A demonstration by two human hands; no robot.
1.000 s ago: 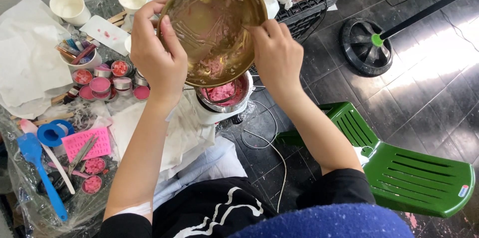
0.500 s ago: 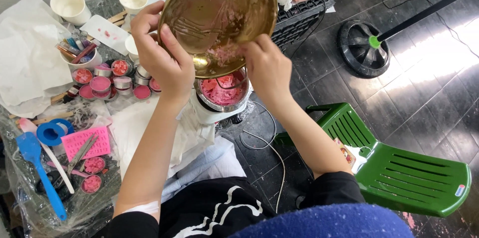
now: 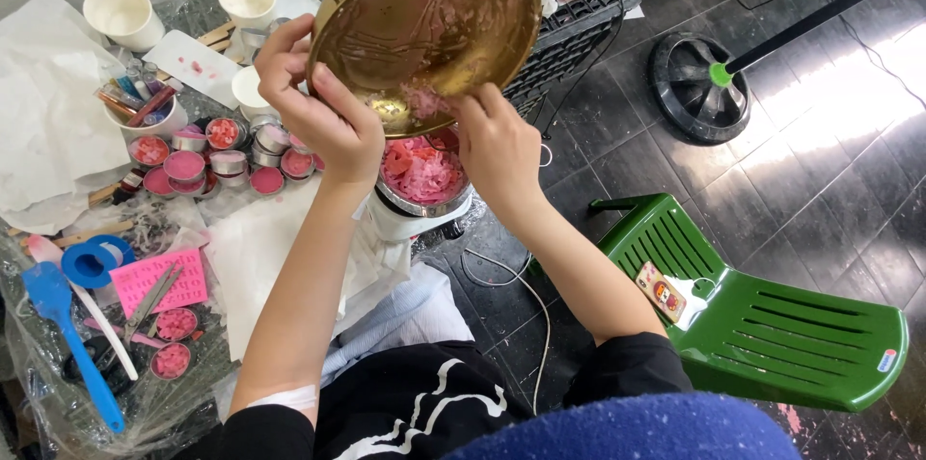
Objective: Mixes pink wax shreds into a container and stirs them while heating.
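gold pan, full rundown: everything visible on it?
The gold pan is round, shallow, metallic-looking, with a handle at its upper rim. It is tilted up, its inside facing the camera, above a steel pot of pink flakes. The inside is smeared with pink residue. The left hand grips its left rim; the right hand touches pink bits at its lower edge.

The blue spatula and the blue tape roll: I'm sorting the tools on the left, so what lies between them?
Nothing lies between them in the head view: the blue spatula blade sits right beside the blue tape roll, on the clear plastic sheet.
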